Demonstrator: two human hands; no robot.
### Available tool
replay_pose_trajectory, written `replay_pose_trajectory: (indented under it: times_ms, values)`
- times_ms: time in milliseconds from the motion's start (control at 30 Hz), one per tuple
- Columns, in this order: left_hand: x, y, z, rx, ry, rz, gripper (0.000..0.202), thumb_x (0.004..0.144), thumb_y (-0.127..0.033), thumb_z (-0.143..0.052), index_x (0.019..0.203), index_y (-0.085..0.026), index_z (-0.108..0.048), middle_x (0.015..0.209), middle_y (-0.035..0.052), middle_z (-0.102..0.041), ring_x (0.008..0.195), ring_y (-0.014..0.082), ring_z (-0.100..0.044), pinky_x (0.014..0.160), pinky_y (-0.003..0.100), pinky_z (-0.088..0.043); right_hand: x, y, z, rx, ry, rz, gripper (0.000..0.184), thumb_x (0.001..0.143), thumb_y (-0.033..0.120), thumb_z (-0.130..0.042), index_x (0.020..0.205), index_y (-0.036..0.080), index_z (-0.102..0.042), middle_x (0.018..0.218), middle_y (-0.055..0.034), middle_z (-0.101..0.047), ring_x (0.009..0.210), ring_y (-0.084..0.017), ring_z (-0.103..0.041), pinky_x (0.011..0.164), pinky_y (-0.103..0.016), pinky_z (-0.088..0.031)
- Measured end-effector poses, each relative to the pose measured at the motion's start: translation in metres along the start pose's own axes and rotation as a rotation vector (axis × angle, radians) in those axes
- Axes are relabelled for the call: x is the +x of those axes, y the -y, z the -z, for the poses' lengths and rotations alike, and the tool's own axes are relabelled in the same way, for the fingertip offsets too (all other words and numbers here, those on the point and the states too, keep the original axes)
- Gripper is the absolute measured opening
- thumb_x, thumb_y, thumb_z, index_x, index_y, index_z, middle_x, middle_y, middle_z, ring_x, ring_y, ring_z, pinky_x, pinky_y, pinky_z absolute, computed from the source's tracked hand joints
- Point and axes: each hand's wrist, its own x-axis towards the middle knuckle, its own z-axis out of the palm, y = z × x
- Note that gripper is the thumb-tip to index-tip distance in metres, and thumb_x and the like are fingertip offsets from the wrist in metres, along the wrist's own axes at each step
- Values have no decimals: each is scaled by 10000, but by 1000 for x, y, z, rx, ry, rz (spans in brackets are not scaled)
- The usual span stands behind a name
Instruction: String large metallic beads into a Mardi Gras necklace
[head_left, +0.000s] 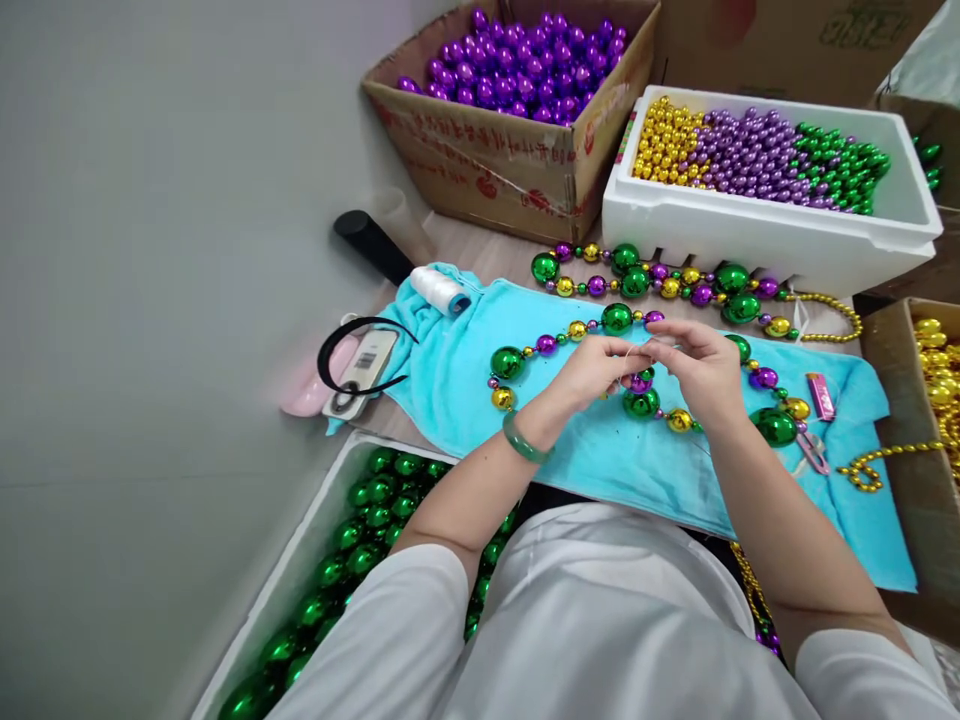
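Observation:
Over a turquoise towel [465,400], my left hand [596,368] and my right hand [699,368] meet, fingertips pinched together on a thin, pale thread [628,352]. The thread is fine and shows only in part. Around and under the hands lies a bead strand [546,345] of large green and smaller gold and purple shiny balls. Some of its beads are hidden behind my fingers. A green bangle [525,440] circles my left wrist. Right of my right hand, a pink lighter [820,397] and small pink thread snips [812,453] rest on the towel.
A second bead strand [671,288] lies beyond the towel. Behind stand a cardboard box [480,160] of purple balls and a white foam box [697,225] of sorted beads. A thread spool [441,290] and black headband [324,360] are left. Green balls fill a foam box [281,550] beside me.

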Motion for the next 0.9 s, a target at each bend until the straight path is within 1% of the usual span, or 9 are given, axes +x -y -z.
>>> replay_pose_trajectory:
  times_ms: [233, 333, 400, 467, 533, 633, 767, 833, 900]
  values:
    - [1, 0, 4, -10, 23, 17, 232, 748, -249, -724, 610, -121, -589, 465, -48, -457, 390, 25, -366, 394, 188, -232, 7, 7, -4, -60, 90, -152, 202, 678, 291, -718, 844, 176, -712, 628, 10, -643, 554, -117, -573, 480, -243, -449]
    - [4, 3, 4, -33, -7, 14, 187, 764, -241, -703, 652, -128, -605, 471, -51, -454, 402, 30, -376, 400, 185, -232, 7, 4, -1, -83, 52, -187, 296, 677, 342, -720, 921, 175, -713, 714, -10, -667, 597, -120, -573, 454, -223, -413]
    - [5, 5, 5, -60, -32, -8, 156, 772, -248, -691, 691, -131, -628, 515, -41, -494, 424, 34, -405, 402, 183, -248, 7, 0, 5, -108, 81, -272, 344, 694, 405, -713, 950, 175, -713, 767, -27, -677, 621, -123, -570, 442, -215, -393]
    - [5, 6, 5, -84, -60, -22, 134, 766, -247, -691, 717, -132, -642, 577, -27, -544, 452, 36, -438, 401, 182, -265, 6, -5, 12, -127, 165, -381, 308, 690, 436, -718, 826, 160, -716, 690, -20, -649, 563, -105, -524, 428, -210, -363]
    - [5, 8, 6, -93, -76, -11, 121, 759, -238, -690, 723, -132, -647, 619, -15, -576, 472, 38, -463, 396, 180, -268, 4, -8, 18, -90, 206, -436, 274, 660, 419, -744, 674, 153, -678, 592, 1, -594, 493, -77, -453, 420, -207, -331]
    - [5, 11, 8, -88, -52, 4, 119, 761, -236, -683, 726, -127, -651, 635, 0, -596, 475, 39, -473, 387, 176, -260, 2, -7, 27, 56, 152, -443, 249, 621, 373, -773, 645, 161, -644, 592, 7, -577, 502, -78, -449, 410, -201, -303]
    - [8, 17, 15, -160, -9, 4, 140, 760, -256, -683, 735, -121, -654, 661, 26, -627, 456, 37, -467, 385, 175, -265, 0, 5, 41, 266, 167, -422, 224, 674, 381, -728, 698, 195, -607, 760, -37, -626, 719, -156, -584, 456, -222, -377]
    - [10, 19, 19, -228, 11, 29, 148, 752, -264, -690, 754, -119, -658, 699, 43, -650, 458, 37, -472, 388, 172, -271, -4, 10, 47, 327, 147, -369, 251, 703, 418, -701, 677, 216, -555, 715, -31, -592, 805, -198, -609, 486, -247, -414]
    - [11, 20, 21, -286, 32, 61, 161, 744, -270, -702, 767, -116, -662, 743, 61, -671, 471, 37, -482, 390, 168, -276, -13, 13, 51, 371, 123, -323, 283, 707, 443, -710, 665, 229, -530, 585, -4, -503, 790, -213, -612, 483, -251, -406]
